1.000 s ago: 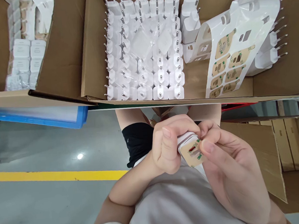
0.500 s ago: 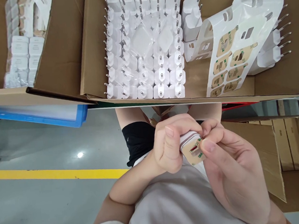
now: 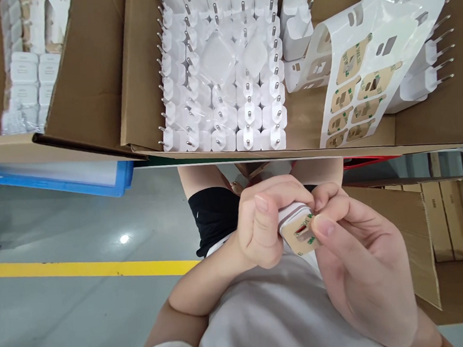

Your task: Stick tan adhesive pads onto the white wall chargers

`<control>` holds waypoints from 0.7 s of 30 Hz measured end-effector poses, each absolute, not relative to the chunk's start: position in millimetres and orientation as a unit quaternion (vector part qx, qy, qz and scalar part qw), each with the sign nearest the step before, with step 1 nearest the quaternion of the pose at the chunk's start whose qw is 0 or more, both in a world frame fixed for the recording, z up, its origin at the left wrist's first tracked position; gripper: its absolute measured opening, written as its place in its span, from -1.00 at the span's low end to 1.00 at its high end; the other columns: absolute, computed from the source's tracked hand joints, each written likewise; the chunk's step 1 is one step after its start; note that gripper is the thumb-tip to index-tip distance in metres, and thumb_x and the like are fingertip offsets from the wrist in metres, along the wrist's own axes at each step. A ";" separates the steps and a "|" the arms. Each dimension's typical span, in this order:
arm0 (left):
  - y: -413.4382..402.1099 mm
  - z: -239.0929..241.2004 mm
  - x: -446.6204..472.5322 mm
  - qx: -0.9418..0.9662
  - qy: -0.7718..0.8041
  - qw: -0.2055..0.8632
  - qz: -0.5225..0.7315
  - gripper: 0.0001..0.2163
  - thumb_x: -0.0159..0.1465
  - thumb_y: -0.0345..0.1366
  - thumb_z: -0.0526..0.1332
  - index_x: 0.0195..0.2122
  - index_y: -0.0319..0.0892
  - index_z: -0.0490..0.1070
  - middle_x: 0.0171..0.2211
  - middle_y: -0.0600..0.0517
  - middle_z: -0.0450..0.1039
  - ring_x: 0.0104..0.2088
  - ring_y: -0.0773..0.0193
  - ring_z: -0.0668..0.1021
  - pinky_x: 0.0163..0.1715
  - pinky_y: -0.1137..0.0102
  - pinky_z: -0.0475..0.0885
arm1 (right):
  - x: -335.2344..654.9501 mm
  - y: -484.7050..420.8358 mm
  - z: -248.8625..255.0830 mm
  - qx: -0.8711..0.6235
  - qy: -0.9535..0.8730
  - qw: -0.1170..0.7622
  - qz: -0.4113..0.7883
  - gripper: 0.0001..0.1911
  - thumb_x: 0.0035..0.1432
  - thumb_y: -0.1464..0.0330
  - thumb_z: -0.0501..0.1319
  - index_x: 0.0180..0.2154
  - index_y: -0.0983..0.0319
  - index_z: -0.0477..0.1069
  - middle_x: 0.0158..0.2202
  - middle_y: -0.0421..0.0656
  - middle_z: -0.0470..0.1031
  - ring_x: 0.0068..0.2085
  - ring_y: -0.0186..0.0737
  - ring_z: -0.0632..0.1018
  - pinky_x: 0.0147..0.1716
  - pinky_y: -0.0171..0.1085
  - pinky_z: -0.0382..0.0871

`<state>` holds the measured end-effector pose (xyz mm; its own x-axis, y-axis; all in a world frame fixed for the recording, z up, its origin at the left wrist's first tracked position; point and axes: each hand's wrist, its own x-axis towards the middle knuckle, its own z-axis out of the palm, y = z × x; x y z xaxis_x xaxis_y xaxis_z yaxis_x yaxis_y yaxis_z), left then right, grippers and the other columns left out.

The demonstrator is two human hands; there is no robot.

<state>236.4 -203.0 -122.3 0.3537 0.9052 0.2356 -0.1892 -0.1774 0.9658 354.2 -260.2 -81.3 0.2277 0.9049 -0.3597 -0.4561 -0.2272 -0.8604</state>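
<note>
A white plug charger [image 3: 287, 214] is held in front of my body, its end face turned up toward me. My left hand [image 3: 261, 230] wraps its fingers around the charger, hiding most of it. On that face lies a tan adhesive sticker [image 3: 294, 242] with green print and a cut-out. My right hand [image 3: 363, 264] pinches the right edge of the sticker between thumb and index finger. Beyond my hands, a white backing sheet [image 3: 400, 23] with several tan stickers [image 3: 373, 83] leans curled in the cardboard box.
The cardboard box [image 3: 135, 90] holds rows of white chargers [image 3: 221, 115], metal pins up. More white chargers [image 3: 414, 84] lie behind the sheet. Another box [image 3: 87, 62] stands at the left above a blue tray [image 3: 124, 178]. An open carton [image 3: 461, 294] is at lower right.
Both hands keep nearly the same grip on the charger and sticker. The boxes have shifted slightly in view as the camera moved.
</note>
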 end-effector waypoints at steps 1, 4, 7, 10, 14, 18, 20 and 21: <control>-202.8 -122.2 236.4 0.595 0.299 0.568 0.484 -0.28 0.64 0.13 -0.27 -0.42 -0.18 0.45 -0.47 -0.01 0.44 -0.47 0.30 0.50 -0.47 0.38 0.44 | 354.5 -260.6 -81.2 -0.523 -0.217 0.583 0.583 -0.78 0.25 0.31 0.52 -0.45 0.14 0.64 -0.30 -0.20 0.42 -0.28 -0.30 0.49 -0.30 -0.32 0.51; -202.2 -121.3 236.4 0.592 0.298 0.571 0.484 -0.28 0.64 0.12 -0.28 -0.42 -0.18 0.45 -0.47 -0.02 0.45 -0.46 0.30 0.51 -0.45 0.38 0.45 | 355.9 -262.0 -80.3 -0.522 -0.217 0.587 0.579 -0.78 0.24 0.29 0.53 -0.45 0.14 0.65 -0.26 -0.19 0.42 -0.27 -0.30 0.50 -0.31 -0.32 0.53; -202.0 -120.7 236.6 0.595 0.293 0.569 0.487 -0.27 0.64 0.11 -0.28 -0.42 -0.19 0.45 -0.47 -0.01 0.45 -0.46 0.32 0.51 -0.44 0.40 0.45 | 356.9 -263.0 -79.6 -0.521 -0.220 0.589 0.577 -0.79 0.24 0.29 0.53 -0.44 0.14 0.65 -0.27 -0.19 0.43 -0.25 -0.30 0.51 -0.28 -0.34 0.53; -202.3 -121.2 236.8 0.599 0.288 0.563 0.491 -0.29 0.65 0.10 -0.27 -0.41 -0.19 0.45 -0.47 0.00 0.44 -0.46 0.32 0.51 -0.45 0.40 0.45 | 357.1 -263.7 -79.6 -0.518 -0.227 0.585 0.581 -0.78 0.25 0.29 0.53 -0.44 0.13 0.65 -0.29 -0.20 0.44 -0.23 -0.30 0.50 -0.24 -0.34 0.53; -202.3 -122.0 236.2 0.609 0.287 0.555 0.489 -0.30 0.65 0.08 -0.28 -0.40 -0.18 0.45 -0.47 -0.01 0.44 -0.45 0.30 0.52 -0.46 0.40 0.46 | 356.9 -264.2 -79.7 -0.520 -0.234 0.581 0.580 -0.78 0.26 0.29 0.53 -0.44 0.11 0.65 -0.31 -0.19 0.45 -0.22 -0.26 0.49 -0.23 -0.31 0.52; -202.0 -121.2 235.7 0.614 0.293 0.553 0.481 -0.29 0.64 0.09 -0.30 -0.41 -0.17 0.44 -0.48 -0.03 0.45 -0.48 0.28 0.51 -0.49 0.38 0.44 | 356.3 -263.2 -80.3 -0.528 -0.237 0.577 0.576 -0.79 0.26 0.29 0.52 -0.44 0.10 0.65 -0.31 -0.17 0.45 -0.21 -0.21 0.50 -0.24 -0.26 0.53; -201.9 -120.8 235.6 0.614 0.296 0.553 0.480 -0.29 0.64 0.10 -0.30 -0.41 -0.16 0.44 -0.48 -0.03 0.44 -0.49 0.27 0.50 -0.50 0.36 0.44 | 356.0 -263.1 -80.4 -0.530 -0.238 0.579 0.572 -0.79 0.26 0.29 0.52 -0.44 0.10 0.64 -0.30 -0.17 0.45 -0.22 -0.21 0.51 -0.24 -0.24 0.54; -201.9 -120.8 235.6 0.615 0.297 0.553 0.478 -0.29 0.64 0.10 -0.30 -0.41 -0.16 0.44 -0.48 -0.03 0.45 -0.49 0.27 0.50 -0.50 0.36 0.43 | 356.0 -263.3 -80.4 -0.532 -0.239 0.580 0.569 -0.79 0.25 0.30 0.52 -0.44 0.10 0.65 -0.30 -0.17 0.45 -0.23 -0.21 0.51 -0.24 -0.24 0.54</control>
